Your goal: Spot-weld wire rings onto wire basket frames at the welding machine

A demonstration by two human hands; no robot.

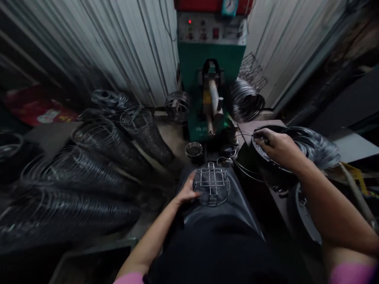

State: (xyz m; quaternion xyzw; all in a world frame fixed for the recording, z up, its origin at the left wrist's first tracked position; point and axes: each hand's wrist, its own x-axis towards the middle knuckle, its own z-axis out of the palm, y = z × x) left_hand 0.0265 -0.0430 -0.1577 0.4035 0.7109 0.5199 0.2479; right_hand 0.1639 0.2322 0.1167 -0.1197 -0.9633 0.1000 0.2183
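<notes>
A round wire rack (211, 183) with a crossed grid inside its ring lies over my lap on the dark apron. My left hand (188, 190) grips its left edge, thumb on top. Off to the right, my right hand (275, 146) is above a round dark container (257, 152), its fingers pinched together. Thin wire (245, 134) runs leftward from those fingertips; how far it reaches is hard to make out. A bundle of wire rings (314, 144) lies behind that hand.
A green machine (211, 53) with a projecting rod stands ahead. Wire coils hang at its left (177, 107) and right (244, 100). Long stacks of wire rings (77, 205) fill the left side. A small cup (194, 150) sits before the machine; a dark bucket (303, 215) is at right.
</notes>
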